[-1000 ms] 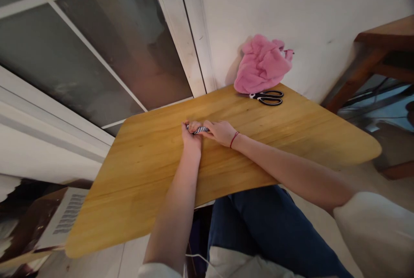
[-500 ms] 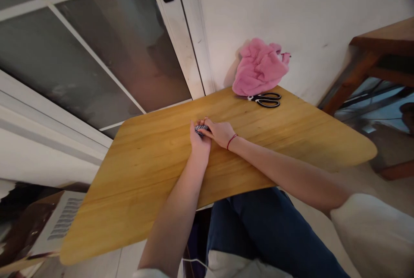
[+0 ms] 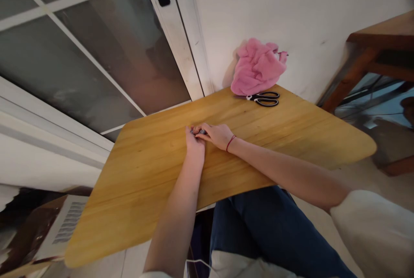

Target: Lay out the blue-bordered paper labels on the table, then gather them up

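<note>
Over the middle of the wooden table (image 3: 155, 153), my two hands meet around a small dark item with pale stripes (image 3: 202, 131). Its kind cannot be made out, since fingers cover most of it. My left hand (image 3: 194, 143) is curled around it from the left and below. From the right, my right hand (image 3: 220, 135) closes on it with thumb and fingers, a thin red cord around the wrist.
Black-handled scissors (image 3: 265, 98) lie at the table's back edge, blades partly under a bunched pink cloth (image 3: 258, 68) against the wall. A sliding glass door (image 3: 129, 49) borders the left. A wooden desk (image 3: 381, 40) stands at right, and a cardboard box (image 3: 61, 226) sits low left.
Both hands have shifted slightly left and toward me. The fingers now cover more of the striped item. The camera view has moved a little.
</note>
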Demonstrator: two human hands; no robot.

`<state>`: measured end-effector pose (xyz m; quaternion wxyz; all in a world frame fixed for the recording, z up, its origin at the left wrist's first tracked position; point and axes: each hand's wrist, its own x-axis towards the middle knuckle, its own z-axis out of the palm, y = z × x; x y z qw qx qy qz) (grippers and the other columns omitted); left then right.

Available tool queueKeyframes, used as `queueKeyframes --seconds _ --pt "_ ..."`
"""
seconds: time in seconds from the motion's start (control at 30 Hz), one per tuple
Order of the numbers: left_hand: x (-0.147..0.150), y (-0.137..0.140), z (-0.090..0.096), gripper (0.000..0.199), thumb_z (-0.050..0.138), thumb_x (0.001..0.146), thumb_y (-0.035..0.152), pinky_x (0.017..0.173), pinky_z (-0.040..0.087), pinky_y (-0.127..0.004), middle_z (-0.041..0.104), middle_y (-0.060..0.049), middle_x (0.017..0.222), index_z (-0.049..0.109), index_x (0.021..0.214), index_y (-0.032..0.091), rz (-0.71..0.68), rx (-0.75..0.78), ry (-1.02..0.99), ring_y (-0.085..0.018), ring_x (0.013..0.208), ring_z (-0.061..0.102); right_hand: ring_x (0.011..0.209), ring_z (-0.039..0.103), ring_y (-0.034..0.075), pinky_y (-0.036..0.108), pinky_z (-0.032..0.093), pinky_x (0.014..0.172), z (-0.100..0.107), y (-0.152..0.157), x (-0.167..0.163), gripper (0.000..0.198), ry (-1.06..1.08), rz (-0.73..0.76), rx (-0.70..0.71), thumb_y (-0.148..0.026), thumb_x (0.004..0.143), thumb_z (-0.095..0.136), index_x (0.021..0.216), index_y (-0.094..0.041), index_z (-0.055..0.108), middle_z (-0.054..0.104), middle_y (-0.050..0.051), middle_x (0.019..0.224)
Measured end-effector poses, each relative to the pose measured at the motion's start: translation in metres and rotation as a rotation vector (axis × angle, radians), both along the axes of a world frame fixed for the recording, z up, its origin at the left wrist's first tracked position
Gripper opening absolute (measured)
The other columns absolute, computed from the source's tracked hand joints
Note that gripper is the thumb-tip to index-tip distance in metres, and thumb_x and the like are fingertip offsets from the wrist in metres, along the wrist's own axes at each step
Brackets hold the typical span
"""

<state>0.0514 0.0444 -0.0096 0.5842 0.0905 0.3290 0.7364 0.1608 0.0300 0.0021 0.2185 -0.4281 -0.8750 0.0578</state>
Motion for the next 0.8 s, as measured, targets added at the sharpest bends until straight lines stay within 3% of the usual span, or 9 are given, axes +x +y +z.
queueKeyframes --seconds 0.23,0.4,0.57,0.67,0.8 --pt "-0.022 0.003 0.01 0.042 0.015 0.099 0.025 0.042 0.028 -0.015 0.017 0.009 0.046 0.032 0.061 0.02 0.098 -0.003 -0.118 -0.006 0.037 0.024 0.075 0.062 0.014 0.025 0.021 0.053 0.005 -0.001 0.004 0.045 0.028 -0.037 -0.002 -0.052 0.096 0.034 0.104 -0.014 0.056 0.069 0.005 0.09" --pt "-0.011 0.001 0.011 0.041 0.022 0.097 0.018 0.055 0.042 -0.017 0.034 0.007 0.047 0.039 0.061 0.018 0.07 -0.008 -0.148 -0.006 0.043 0.043 0.075 0.062 0.013 0.024 0.026 0.054 0.008 -0.001 0.006 0.042 0.112 -0.084 -0.006 -0.05 0.097 0.033 0.105 -0.016 0.056 0.069 0.003 0.091" --pt "0.016 -0.006 0.011 0.038 0.03 0.097 0.021 0.071 0.048 -0.022 0.056 0.002 0.062 0.05 0.064 0.017 -0.011 0.019 -0.15 -0.008 0.063 0.059 0.081 0.065 0.017 0.025 0.03 0.057 0.008 0.004 0.003 0.048 0.022 -0.115 -0.028 -0.059 0.093 0.035 0.114 -0.019 0.053 0.07 0.003 0.097" --pt "0.021 -0.009 0.012 0.04 0.03 0.097 0.024 0.073 0.048 -0.022 0.056 0.002 0.061 0.051 0.063 0.018 -0.022 0.026 -0.146 -0.008 0.064 0.058 0.087 0.065 0.019 0.025 0.032 0.058 0.008 0.006 0.003 0.052 -0.039 -0.105 -0.028 -0.061 0.092 0.033 0.115 -0.019 0.053 0.069 0.005 0.102" --pt "0.013 -0.011 0.012 0.04 0.032 0.097 0.027 0.067 0.047 -0.021 0.046 0.005 0.051 0.048 0.061 0.018 0.004 -0.005 -0.145 -0.007 0.053 0.053 0.088 0.064 0.018 0.025 0.032 0.058 0.009 0.004 0.005 0.048 -0.005 -0.057 -0.013 -0.059 0.093 0.034 0.112 -0.02 0.054 0.068 0.004 0.107"
